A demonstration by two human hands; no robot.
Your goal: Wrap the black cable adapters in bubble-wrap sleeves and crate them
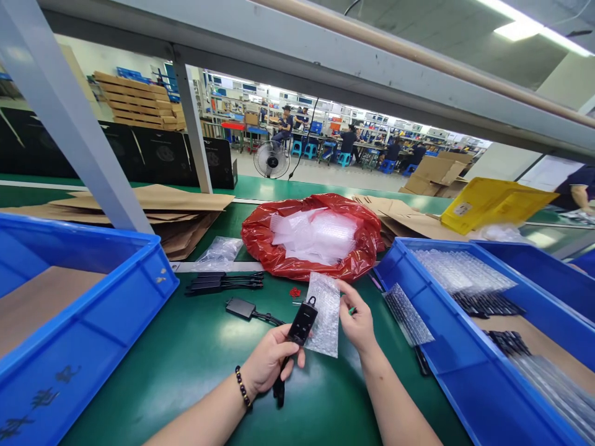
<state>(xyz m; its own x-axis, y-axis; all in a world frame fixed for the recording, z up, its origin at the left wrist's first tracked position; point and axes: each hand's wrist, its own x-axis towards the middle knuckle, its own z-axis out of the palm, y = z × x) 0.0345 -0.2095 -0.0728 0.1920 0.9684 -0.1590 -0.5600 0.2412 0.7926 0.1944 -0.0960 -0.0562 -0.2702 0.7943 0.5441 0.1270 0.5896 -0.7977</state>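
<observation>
My left hand [272,360] is closed around a small black box-shaped electronic device [303,322] with a loop at its top end; its black cables hang below my fingers. A bubble wrap bag [325,319] stands just behind the device, partly covered by it. The fingers of my right hand [357,319] pinch the upper right edge of this bag. Something small and green [352,311] shows between the right fingers, too hidden to name. To the left lies another black device [240,308] with its cables, and behind it a row of similar black devices [207,284].
Small red pieces [295,292] lie near a red plastic sack [255,226] of bubble wrap bags. A blue bin [116,316] stands left; another blue bin [446,353] at right holds bagged devices. One bagged device [408,316] leans against it. Flat cardboard [186,201] lies behind.
</observation>
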